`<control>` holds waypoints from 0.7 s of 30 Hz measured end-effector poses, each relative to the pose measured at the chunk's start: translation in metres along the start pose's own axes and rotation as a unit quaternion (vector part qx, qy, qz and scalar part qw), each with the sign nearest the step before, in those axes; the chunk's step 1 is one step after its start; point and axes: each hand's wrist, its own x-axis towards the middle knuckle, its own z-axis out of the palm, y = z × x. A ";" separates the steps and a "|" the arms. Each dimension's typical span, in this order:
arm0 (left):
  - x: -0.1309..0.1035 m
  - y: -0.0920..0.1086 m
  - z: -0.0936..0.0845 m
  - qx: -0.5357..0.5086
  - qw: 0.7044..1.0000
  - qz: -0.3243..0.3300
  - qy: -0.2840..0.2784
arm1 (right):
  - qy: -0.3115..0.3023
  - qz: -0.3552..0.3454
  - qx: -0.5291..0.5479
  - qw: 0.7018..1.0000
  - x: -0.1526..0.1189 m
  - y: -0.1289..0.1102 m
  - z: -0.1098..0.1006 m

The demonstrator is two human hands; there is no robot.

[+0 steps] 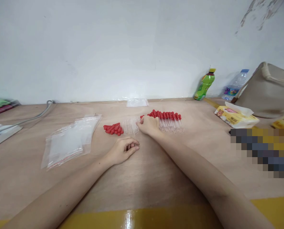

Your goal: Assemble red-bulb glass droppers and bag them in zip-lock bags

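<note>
Lying side by side on the table (142,181), the loose clear tubes (130,126) sit just left of the right hand (149,125), their long axes running mostly away from the body. That hand is the nearer one, its fingertips at the tubes' right edge; with its fingers partly hidden, I cannot tell whether they pinch anything. A red bulb shows right beside its far edge. The left hand (124,150) rests on the near side of the tubes, apart from them, fingers loosely curled, a small gap before the thumb and nothing visible between.

Left of the tubes is a pile of red bulbs (113,128); right of the right hand runs a row of red-topped droppers (169,120). Farther out are clear plastic bags (65,144) to the left and a tissue pack (236,117) to the right.
</note>
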 end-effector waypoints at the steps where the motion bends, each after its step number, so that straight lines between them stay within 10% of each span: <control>1: 0.000 0.000 0.000 0.000 1.000 0.001 0.000 | -0.005 0.003 0.003 1.000 0.001 -0.004 0.001; 11: -0.001 0.001 0.002 0.007 1.000 0.021 0.012 | -0.066 0.070 0.006 0.995 0.010 -0.023 0.006; 21: 0.009 -0.032 -0.059 0.222 0.930 -0.151 0.250 | -0.068 -0.007 0.074 0.995 -0.020 0.009 -0.019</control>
